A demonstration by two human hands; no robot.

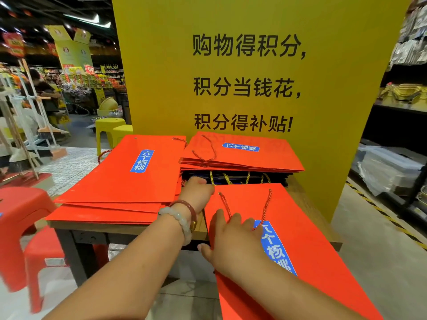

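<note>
A flat red paper bag (307, 227) with a blue label and a red-gold rope handle lies on the near right of a wooden table (129, 226) and hangs over its front edge. My right hand (233, 241) rests flat on this bag with fingers spread, the fingertips at the rope handle. My left hand (196, 195), with bracelets on the wrist, sits at the bag's upper left corner and curls round its left edge. Its fingertips are hidden.
A stack of the same red bags (124, 181) fills the table's left, and another stack (242, 155) lies at the back over dark bags with gold rope handles (233, 177). A big yellow sign (254, 65) stands behind. Red stools (25, 218) stand left, shelves (397, 135) right.
</note>
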